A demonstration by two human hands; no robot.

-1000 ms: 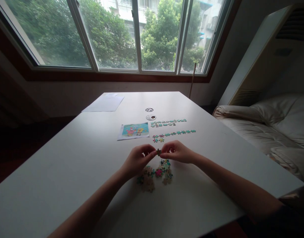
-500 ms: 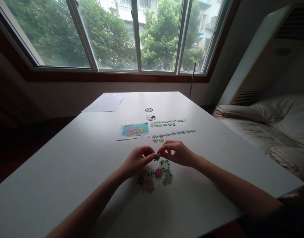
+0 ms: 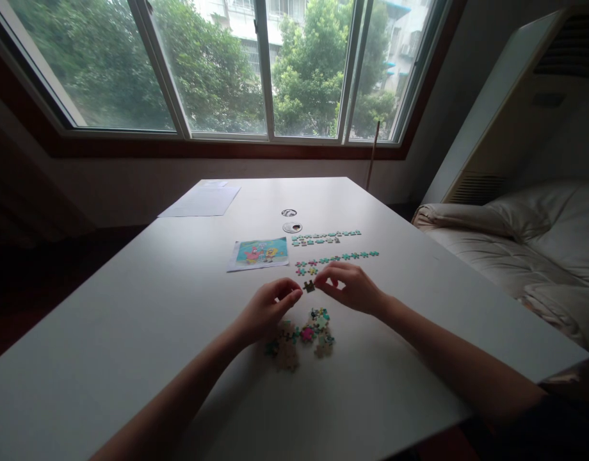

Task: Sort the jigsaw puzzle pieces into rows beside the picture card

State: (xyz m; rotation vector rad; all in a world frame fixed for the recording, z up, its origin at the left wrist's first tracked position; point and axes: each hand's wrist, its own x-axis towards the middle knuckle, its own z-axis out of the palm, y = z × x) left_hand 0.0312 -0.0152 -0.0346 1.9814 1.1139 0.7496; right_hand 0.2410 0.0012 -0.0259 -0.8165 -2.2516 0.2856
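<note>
Between my two hands is a dark jigsaw puzzle piece (image 3: 308, 286), its edge at the fingertips of my right hand (image 3: 349, 286), which pinches it. My left hand (image 3: 270, 307) is just left of the piece, thumb and fingertips drawn together, apart from it; nothing shows between them. Below the hands lies a loose pile of puzzle pieces (image 3: 307, 333), green, pink and plain-backed, partly behind my left hand. Beyond the hands, more pieces lie in rows (image 3: 335, 259). A cartoon picture sheet (image 3: 260, 253) lies left of these rows.
The white table (image 3: 179, 307) reaches toward the window. Two small round items (image 3: 292, 228) lie beyond the picture sheet, and white paper (image 3: 201, 201) is at the far left corner. A pale sofa (image 3: 506, 237) stands to the right of the table.
The puzzle piece has moved forward and slightly right, away from the pile, with my right hand. My left hand has come off the piece.
</note>
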